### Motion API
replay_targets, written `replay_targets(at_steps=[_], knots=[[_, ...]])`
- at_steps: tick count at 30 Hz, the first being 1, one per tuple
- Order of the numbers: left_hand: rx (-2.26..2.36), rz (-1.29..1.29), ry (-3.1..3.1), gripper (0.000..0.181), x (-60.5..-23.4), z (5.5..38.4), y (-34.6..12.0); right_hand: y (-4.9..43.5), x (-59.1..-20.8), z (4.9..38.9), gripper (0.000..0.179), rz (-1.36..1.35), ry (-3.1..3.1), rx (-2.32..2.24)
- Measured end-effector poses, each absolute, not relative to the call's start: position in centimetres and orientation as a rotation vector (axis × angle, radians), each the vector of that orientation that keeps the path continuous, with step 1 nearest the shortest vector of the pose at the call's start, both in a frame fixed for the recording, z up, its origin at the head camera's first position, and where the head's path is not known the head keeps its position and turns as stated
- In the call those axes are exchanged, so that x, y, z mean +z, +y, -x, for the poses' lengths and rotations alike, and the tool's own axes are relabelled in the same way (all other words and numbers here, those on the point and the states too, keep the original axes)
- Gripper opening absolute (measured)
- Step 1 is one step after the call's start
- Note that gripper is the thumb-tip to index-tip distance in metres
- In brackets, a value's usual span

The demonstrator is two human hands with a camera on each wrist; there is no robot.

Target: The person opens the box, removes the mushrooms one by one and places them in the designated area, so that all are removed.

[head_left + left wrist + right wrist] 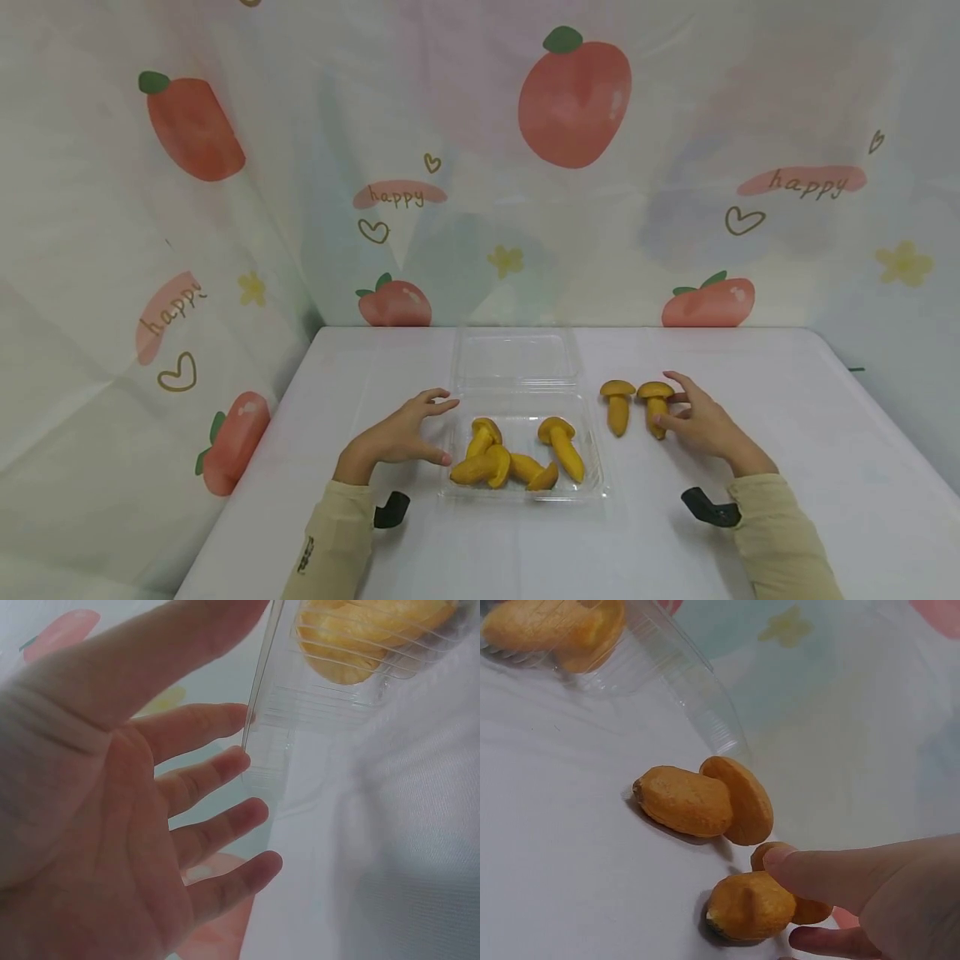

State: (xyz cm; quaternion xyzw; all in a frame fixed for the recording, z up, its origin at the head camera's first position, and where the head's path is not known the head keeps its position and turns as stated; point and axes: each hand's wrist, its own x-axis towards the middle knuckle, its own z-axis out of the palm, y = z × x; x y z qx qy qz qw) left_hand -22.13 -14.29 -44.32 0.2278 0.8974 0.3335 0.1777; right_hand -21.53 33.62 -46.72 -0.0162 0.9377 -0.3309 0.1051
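A clear plastic clamshell box (pixel 592 492) lies with its lid (pixel 516 358) folded back behind it. Several yellow-brown mushrooms (pixel 566 457) are inside. My left hand (pixel 397 433) is spread at the box's left side, thumb near the front corner and fingertips by the hinge end. In the left wrist view, its fingertips (pixel 238 759) come right up to the clear rim. To the right of the box, my right hand (pixel 705 425) pinches the stem of a mushroom (pixel 656 404) between thumb and fingers. Another mushroom (pixel 618 407) lies just left of it, cap toward the back.
A white cloth (pixel 525 550) covers the table. Behind it and on the left hangs a curtain (pixel 480 125) printed with peaches and "happy" labels. Black curved pieces (pixel 392 510) stick out at both wrists, beside the beige sleeves (pixel 783 533).
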Motion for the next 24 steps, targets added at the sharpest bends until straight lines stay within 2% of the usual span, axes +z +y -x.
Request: replay_targets(at_steps=[14, 24], knots=[[0.922, -0.632, 2.557, 0.09, -44.3, 22.0, -14.2, 33.4, -44.6, 20.7, 0.077, 0.022, 2.837, -0.934], [0.93, -0.657, 2.55, 0.09, -44.2, 22.0, -14.3, 31.8, -43.5, 20.3, 0.072, 0.127, 2.943, -0.961]])
